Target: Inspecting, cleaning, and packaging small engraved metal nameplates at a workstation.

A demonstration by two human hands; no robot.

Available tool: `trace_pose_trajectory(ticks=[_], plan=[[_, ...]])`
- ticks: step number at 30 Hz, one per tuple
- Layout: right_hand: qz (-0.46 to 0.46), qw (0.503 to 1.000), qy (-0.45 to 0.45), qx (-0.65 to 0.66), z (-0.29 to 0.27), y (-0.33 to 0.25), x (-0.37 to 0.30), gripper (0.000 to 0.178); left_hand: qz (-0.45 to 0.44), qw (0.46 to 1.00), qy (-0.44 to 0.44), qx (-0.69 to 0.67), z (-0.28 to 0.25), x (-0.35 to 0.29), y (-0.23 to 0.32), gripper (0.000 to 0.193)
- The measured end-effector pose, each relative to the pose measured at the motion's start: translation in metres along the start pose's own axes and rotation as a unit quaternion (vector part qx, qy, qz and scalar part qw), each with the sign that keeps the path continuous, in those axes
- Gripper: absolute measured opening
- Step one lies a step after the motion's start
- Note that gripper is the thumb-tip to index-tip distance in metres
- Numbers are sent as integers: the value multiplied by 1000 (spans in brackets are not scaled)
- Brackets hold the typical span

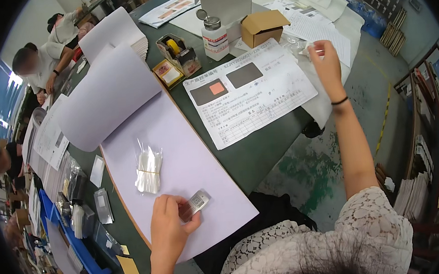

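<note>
My left hand (168, 221) is closed on a small metal plate (197, 201) with a square code on it, thumb and fingers at its left end. The plate is over a pale sheet of paper (201, 169) on the table. Just beyond that hand lies a bundle of clear plastic bags (149, 171) held by a rubber band. Stretched out to the far right, my right hand (325, 61) pinches a crumpled white piece (306, 51), like tissue. Beneath it are clear plastic and loose papers, beside a printed form (252, 96).
Near the form stand a white pump bottle (215, 39), a brown cardboard box (263, 28) and a tape dispenser (178, 52). A blue tray (78, 241) and small packaged parts (103, 205) lie at left. Other people (43, 63) sit at the far left; shelves (422, 162) stand at right.
</note>
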State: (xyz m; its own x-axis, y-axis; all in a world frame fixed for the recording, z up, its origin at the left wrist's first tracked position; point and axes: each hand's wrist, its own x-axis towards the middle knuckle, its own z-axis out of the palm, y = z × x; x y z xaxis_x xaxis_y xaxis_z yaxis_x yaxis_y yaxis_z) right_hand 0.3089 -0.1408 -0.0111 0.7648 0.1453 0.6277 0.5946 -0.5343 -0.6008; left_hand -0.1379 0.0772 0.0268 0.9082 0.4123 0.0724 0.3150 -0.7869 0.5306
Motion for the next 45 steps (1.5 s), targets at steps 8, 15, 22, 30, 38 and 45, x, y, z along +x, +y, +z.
trace_pose_trajectory(ticks=[8,15,22,30,38,45], plan=[[141,977,-59,-147,26,75,43,46,-18,999,20,19,-4,3,-11,34],[76,941,-98,314,-7,47,16,27,8,994,90,62,-12,-9,5,44],[19,843,-306,442,-23,-102,-37,29,43,981,164,-94,-18,0,25,28],[77,777,-415,467,6,-163,-52,24,-18,994,107,-7,-6,-10,2,43],[-154,950,-210,173,98,-137,72,24,-71,992,99,-32,6,-13,-14,40],[-260,924,-268,86,152,-114,115,33,-90,989,111,-31,8,-15,-10,38]])
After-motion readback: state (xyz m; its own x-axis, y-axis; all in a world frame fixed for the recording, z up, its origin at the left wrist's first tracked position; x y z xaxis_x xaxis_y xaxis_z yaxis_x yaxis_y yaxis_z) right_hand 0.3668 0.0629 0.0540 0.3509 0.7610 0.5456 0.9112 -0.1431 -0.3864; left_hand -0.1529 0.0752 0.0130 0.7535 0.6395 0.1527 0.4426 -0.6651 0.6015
